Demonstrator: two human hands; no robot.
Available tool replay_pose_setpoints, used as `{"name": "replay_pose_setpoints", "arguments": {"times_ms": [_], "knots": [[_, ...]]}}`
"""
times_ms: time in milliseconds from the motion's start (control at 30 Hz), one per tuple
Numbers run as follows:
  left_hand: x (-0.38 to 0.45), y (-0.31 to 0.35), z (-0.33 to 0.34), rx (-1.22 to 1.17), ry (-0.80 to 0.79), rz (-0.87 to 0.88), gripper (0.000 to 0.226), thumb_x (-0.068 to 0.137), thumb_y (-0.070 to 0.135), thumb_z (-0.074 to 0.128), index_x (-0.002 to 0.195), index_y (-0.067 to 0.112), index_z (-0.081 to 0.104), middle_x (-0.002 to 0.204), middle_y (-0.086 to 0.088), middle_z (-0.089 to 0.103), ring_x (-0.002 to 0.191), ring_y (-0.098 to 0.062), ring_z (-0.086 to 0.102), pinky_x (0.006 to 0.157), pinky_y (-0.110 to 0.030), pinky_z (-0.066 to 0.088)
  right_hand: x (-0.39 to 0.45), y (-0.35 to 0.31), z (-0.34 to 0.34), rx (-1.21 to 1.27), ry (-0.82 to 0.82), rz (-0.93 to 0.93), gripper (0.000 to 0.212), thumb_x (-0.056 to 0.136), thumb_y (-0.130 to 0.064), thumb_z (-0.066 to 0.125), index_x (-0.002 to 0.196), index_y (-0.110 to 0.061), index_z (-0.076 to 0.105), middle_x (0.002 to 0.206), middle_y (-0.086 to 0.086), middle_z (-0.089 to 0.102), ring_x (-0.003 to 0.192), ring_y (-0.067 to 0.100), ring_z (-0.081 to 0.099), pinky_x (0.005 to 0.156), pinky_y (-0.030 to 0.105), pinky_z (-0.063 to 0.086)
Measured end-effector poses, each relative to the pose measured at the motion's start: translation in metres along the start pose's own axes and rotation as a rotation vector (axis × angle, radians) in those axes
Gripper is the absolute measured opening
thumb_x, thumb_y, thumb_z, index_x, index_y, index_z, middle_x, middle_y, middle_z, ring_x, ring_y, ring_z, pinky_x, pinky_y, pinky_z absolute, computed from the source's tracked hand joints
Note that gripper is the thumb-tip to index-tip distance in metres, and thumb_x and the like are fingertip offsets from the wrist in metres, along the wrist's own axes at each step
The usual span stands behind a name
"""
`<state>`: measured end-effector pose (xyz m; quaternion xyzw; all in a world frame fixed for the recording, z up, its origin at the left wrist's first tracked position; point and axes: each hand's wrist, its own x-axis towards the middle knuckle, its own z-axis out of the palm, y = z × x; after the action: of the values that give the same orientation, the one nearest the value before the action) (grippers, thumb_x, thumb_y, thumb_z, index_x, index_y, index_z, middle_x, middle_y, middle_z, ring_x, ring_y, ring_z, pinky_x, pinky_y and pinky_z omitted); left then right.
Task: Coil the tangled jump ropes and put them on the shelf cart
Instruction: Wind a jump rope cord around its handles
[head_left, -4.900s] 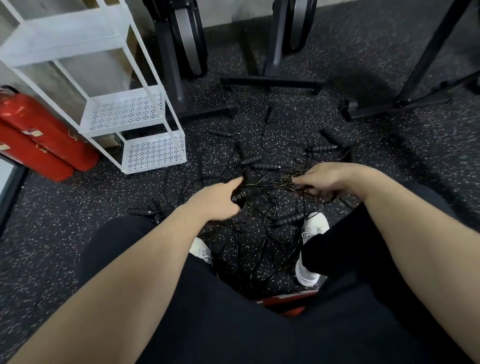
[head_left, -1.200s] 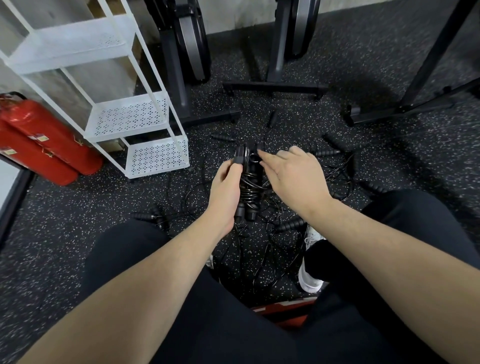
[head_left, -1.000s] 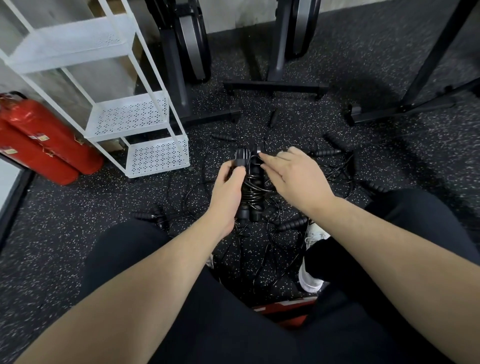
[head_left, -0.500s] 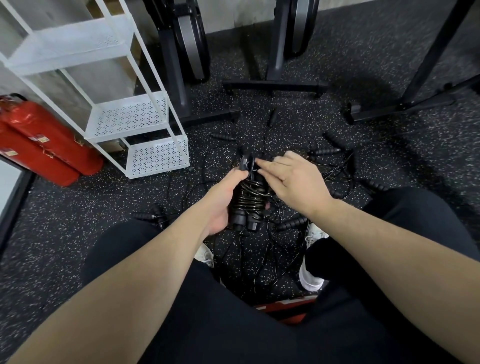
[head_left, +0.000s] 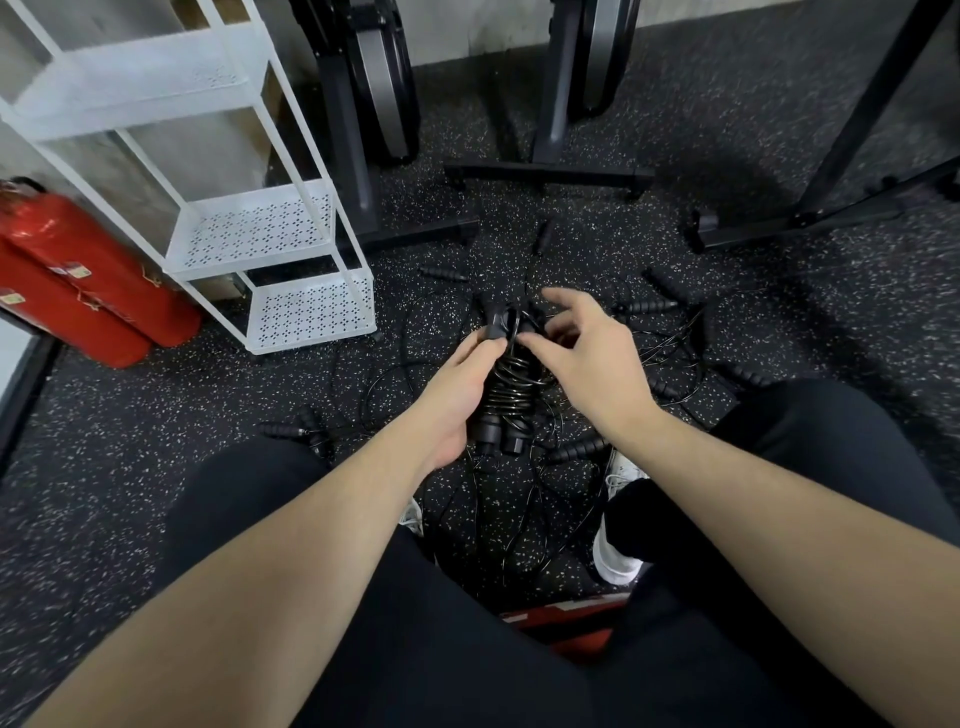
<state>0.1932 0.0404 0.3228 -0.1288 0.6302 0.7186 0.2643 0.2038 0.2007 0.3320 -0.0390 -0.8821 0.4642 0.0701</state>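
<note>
While one jump rope is already wound into a tight bundle, cord wrapped round its two handles, it has not reached the shelf cart, whose three white shelves show nothing on them. That bundle hangs above the floor, to the right of the cart's lowest shelf and well apart from it. The left hand grips it, fingers curled round the handles and thumb pressed near the top end. The right hand sits at the top of the coil, fingers spread and loosely bent, thumb and a fingertip close at the last loop of cord; whether it pinches the cord I cannot tell. Judging by this, only the end of this wrap needs securing before the placement. Below and around the bundle the tangled ropes still sprawl on the floor, loose handles scattered right of the cart, so most of the coiling remains.
</note>
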Motion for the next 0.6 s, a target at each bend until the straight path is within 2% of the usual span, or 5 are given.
{"name": "replay_pose_setpoints", "arguments": {"times_ms": [133, 267, 400, 500, 600], "knots": [[0.003, -0.002, 0.001, 0.038, 0.064, 0.095, 0.025, 0.102, 0.036, 0.059, 0.125, 0.039, 0.067, 0.111, -0.001, 0.077, 0.104, -0.022, 0.073, 0.086, -0.042, 0.059, 0.0, 0.0, 0.003, 0.159, 0.047, 0.054, 0.025, 0.089, -0.032, 0.078, 0.113, -0.024, 0.073, 0.101, -0.016, 0.068, 0.094, -0.004, 0.061, 0.084, 0.016, 0.049], [0.004, -0.002, 0.001, 0.002, 0.074, 0.096, 0.024, 0.102, 0.036, 0.059, 0.124, 0.039, 0.067, 0.113, -0.001, 0.077, 0.107, -0.024, 0.072, 0.094, -0.047, 0.058, 0.002, 0.001, 0.009, 0.216, -0.051, 0.038, 0.033, 0.093, -0.023, 0.073, 0.126, -0.028, 0.07, 0.107, -0.018, 0.053, 0.092, -0.013, 0.052, 0.082, 0.004, 0.038], [0.003, -0.001, 0.004, 0.043, 0.041, 0.044, 0.029, 0.101, 0.04, 0.06, 0.13, 0.039, 0.064, 0.112, 0.0, 0.077, 0.104, -0.021, 0.072, 0.087, -0.041, 0.057, 0.002, 0.007, 0.008, 0.259, -0.026, 0.048, 0.033, 0.095, -0.017, 0.071, 0.127, -0.025, 0.071, 0.108, -0.017, 0.062, 0.096, -0.007, 0.057, 0.091, 0.013, 0.044], [0.004, -0.003, 0.004, 0.079, 0.057, 0.06, 0.03, 0.1, 0.04, 0.061, 0.13, 0.042, 0.064, 0.113, 0.002, 0.077, 0.107, -0.023, 0.072, 0.092, -0.044, 0.058, 0.001, 0.005, 0.003, 0.289, 0.005, 0.044, 0.037, 0.093, -0.018, 0.072, 0.127, -0.033, 0.067, 0.098, -0.018, 0.068, 0.092, -0.001, 0.063, 0.082, 0.01, 0.046], [0.003, -0.005, 0.004, 0.125, 0.09, 0.111, 0.027, 0.1, 0.04, 0.06, 0.126, 0.042, 0.065, 0.114, 0.003, 0.076, 0.108, -0.021, 0.072, 0.097, -0.047, 0.057, 0.002, 0.0, -0.004, 0.242, 0.019, 0.046, 0.022, 0.099, -0.028, 0.064, 0.118, -0.039, 0.065, 0.101, -0.019, 0.071, 0.084, 0.0, 0.066, 0.069, 0.012, 0.046]]}}
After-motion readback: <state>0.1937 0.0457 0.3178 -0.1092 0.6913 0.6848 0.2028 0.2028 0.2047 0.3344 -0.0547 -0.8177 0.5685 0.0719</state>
